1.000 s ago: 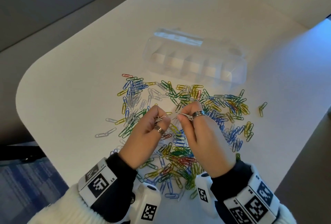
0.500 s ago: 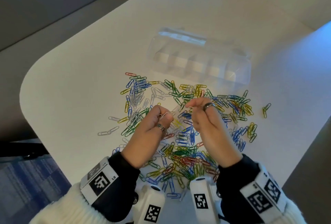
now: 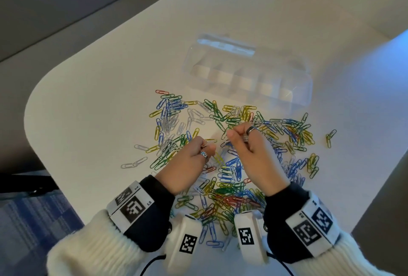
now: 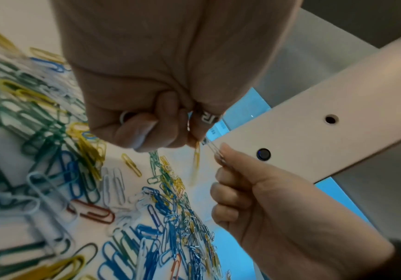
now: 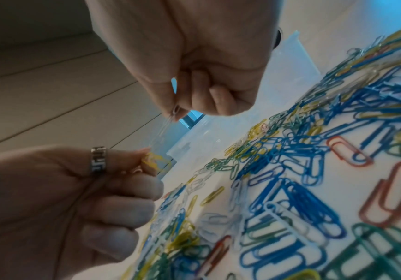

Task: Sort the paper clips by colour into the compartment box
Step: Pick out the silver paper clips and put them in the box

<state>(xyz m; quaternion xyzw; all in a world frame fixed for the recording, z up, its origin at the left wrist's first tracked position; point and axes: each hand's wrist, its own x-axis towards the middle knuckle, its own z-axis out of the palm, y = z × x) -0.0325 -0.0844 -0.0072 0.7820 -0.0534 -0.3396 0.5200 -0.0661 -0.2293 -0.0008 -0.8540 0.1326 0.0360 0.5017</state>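
At centre left of the head view, a yellow wire paper clip (image 3: 219, 158) is pinched between thumb and forefinger of the left hand (image 3: 189, 163), the remaining fingers curled in. Just right of it, at mid-frame, a pale silver-white paper clip (image 4: 214, 151) is gripped at the fingertips of the right hand (image 3: 254, 150), likewise drawn into a fist; the two clips are seen close together in the wrist views, though whether they are linked cannot be told. Beneath and around both hands, a loose scatter of blue, green, yellow, red and white paper clips (image 3: 231, 187) is spread across the white counter (image 3: 99, 99). At upper right, beyond the scatter, the clear plastic compartment box (image 3: 247, 72) is set, its compartments apparently empty. The clips are judged light, springy and prone to snagging, best taken at one rounded end and shaken free.
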